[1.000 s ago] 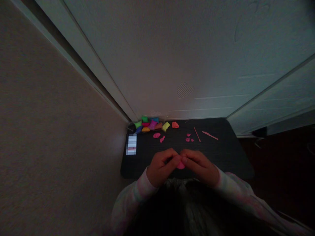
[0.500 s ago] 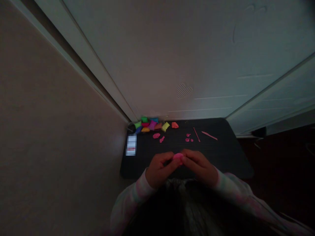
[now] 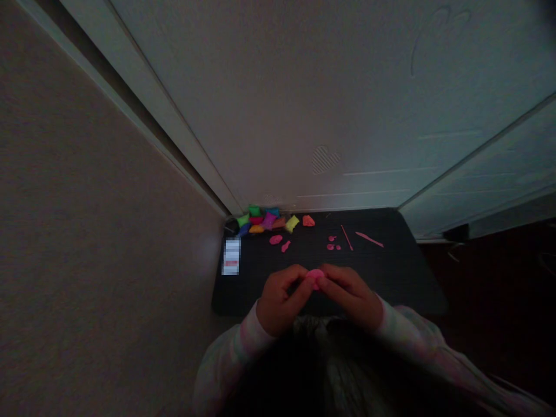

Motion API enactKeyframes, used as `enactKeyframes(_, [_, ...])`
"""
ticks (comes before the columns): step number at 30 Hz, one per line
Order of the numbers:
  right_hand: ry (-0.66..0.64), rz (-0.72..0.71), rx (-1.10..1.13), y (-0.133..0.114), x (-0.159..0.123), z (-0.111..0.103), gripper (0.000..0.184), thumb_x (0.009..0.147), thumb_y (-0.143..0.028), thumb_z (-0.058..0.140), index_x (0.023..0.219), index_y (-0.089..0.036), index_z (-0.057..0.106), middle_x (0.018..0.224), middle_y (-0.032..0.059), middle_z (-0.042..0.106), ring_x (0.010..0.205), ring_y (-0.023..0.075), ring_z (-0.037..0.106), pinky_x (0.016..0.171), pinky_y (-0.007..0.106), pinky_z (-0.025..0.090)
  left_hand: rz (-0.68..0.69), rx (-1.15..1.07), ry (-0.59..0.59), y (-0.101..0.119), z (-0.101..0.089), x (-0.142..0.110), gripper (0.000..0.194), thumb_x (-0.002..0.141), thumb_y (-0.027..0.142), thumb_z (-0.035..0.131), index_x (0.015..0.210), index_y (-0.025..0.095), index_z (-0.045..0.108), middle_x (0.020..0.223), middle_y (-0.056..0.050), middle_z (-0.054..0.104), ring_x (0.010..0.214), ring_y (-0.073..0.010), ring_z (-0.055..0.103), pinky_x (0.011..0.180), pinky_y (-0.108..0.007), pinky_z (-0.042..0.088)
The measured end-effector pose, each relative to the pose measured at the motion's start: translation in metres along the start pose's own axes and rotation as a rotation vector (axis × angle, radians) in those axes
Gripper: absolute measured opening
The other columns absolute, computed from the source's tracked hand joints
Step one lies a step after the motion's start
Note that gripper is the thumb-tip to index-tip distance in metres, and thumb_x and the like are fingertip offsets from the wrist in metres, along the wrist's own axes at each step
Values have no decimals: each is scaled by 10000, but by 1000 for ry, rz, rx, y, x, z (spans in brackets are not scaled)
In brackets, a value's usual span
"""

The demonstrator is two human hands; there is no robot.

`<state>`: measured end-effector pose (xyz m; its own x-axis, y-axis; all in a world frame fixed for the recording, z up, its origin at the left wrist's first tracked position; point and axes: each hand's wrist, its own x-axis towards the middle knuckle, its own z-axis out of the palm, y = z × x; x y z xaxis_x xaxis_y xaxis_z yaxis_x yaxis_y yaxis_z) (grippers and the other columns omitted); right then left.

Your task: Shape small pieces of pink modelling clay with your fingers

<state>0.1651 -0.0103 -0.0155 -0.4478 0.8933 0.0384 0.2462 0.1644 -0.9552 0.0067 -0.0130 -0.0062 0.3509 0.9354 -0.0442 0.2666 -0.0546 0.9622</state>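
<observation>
A flattened piece of pink modelling clay (image 3: 316, 278) is pinched between my two hands above the near part of the dark table (image 3: 403, 278). My left hand (image 3: 284, 295) grips its left side with thumb and fingers. From the right, my right hand (image 3: 351, 294) holds it the same way, thumb on its near face. Beyond the hands lie a pink oval piece (image 3: 275, 239) and a smaller pink piece (image 3: 285, 246). Several small pink pieces (image 3: 330, 247) rest farther right, near a thin pink stick (image 3: 346, 237) and a pink modelling knife (image 3: 369, 239).
Packets of coloured clay (image 3: 269, 220) are heaped at the back left, with a yellow packet (image 3: 292, 223) and an orange lump (image 3: 308, 220) beside them. A blurred phone-like screen (image 3: 231, 256) lies at the left edge. A white panel (image 3: 260, 116) rises behind the table.
My thumbs have shifted slightly on the pink clay, and more of its face shows. Both hands stay in nearly the same place; the things on the table have not moved.
</observation>
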Motion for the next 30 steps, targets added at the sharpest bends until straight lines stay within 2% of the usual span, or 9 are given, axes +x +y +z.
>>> enactKeyframes(7, [17, -13, -20, 2, 0, 0, 405, 871, -446, 351, 592, -174, 462, 538, -26, 420, 517, 102, 403, 497, 233, 318, -25, -51, -46, -4, 1, 0, 234, 788, 334, 485, 662, 147, 546, 575, 25, 477, 544, -92, 417, 513, -211, 330])
enactKeyframes(14, [-1, 5, 79, 1, -2, -1, 387, 876, -447, 358, 664, -162, 512, 567, -23, 456, 532, 100, 427, 497, 223, 325, -18, -86, -49, -5, 1, 0, 206, 781, 295, 489, 668, 144, 573, 585, 18, 496, 545, -95, 427, 531, -214, 335])
enactKeyframes(22, [19, -21, -22, 4, -2, 0, 346, 879, -382, 357, 614, -177, 448, 551, -26, 424, 521, 103, 417, 503, 231, 329, -84, -122, -94, -9, 2, 0, 235, 770, 353, 509, 674, 141, 545, 599, 26, 458, 579, -100, 414, 549, -220, 330])
enactKeyframes(30, [15, -40, -12, 4, -4, -2, 370, 877, -394, 362, 596, -178, 470, 547, -19, 438, 520, 109, 425, 501, 234, 332, -84, -85, -126, -4, 2, 1, 228, 762, 324, 504, 615, 150, 509, 555, 42, 422, 535, -86, 378, 511, -213, 292])
